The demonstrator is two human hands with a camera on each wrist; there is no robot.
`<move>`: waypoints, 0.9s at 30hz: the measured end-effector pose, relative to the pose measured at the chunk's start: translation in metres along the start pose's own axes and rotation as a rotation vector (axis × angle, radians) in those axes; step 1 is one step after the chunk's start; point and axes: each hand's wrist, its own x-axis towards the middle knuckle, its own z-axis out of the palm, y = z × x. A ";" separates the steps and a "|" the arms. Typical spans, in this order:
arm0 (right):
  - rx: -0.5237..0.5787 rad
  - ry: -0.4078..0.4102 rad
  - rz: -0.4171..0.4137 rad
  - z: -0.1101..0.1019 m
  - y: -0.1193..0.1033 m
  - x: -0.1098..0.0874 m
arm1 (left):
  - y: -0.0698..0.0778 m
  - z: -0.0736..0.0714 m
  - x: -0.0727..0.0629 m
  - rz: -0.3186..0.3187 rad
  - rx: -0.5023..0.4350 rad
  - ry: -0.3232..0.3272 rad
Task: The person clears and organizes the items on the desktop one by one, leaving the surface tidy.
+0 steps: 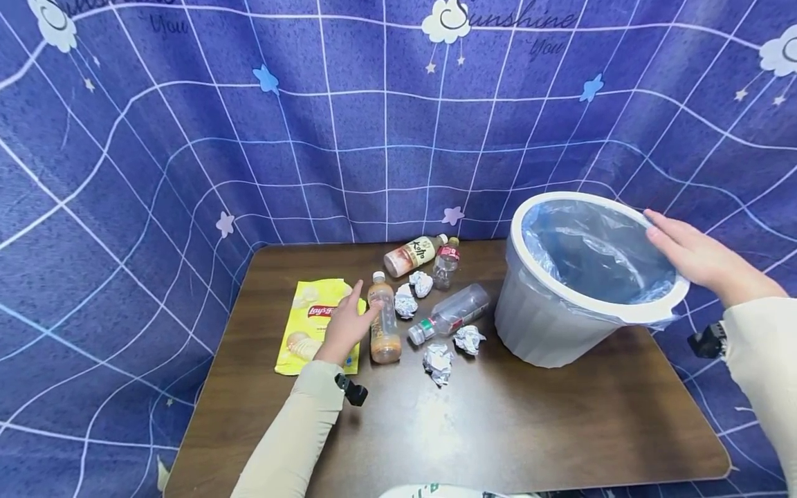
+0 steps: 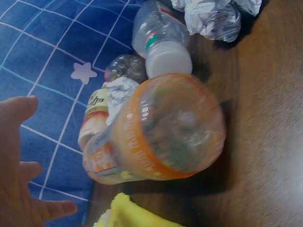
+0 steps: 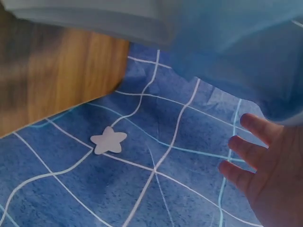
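My left hand (image 1: 346,325) is held above a yellow chip bag (image 1: 303,318), its fingers spread. Just right of that hand lies a clear plastic bottle (image 1: 385,335) with an orange-brown tint; in the left wrist view its base (image 2: 184,125) faces the camera, apart from the fingers (image 2: 57,209). At the right, my right hand (image 1: 703,263) is by the far rim of a white trash bin (image 1: 548,332), its fingers extended. The bin has a translucent bluish liner (image 1: 598,256). From the right wrist, the fingers (image 3: 241,175) show straight beneath the liner's hanging edge (image 3: 227,71).
Several crumpled paper balls (image 1: 438,363) lie on the wooden table (image 1: 529,429) between the bottles and the bin. A clear bottle (image 1: 457,310) lies beside the bin. A labelled drink bottle (image 1: 414,256) and a small red-labelled bottle (image 1: 445,263) are at the back, before a blue curtain (image 1: 373,166).
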 end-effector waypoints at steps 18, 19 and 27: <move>-0.242 -0.110 0.116 -0.001 -0.001 0.006 | -0.002 0.034 0.002 -0.081 -0.152 -0.006; -0.249 -0.115 0.125 -0.001 -0.001 0.006 | -0.003 0.035 0.003 -0.086 -0.154 -0.016; -0.290 -0.131 0.170 -0.002 -0.005 0.003 | -0.008 0.043 -0.002 -0.116 -0.182 -0.102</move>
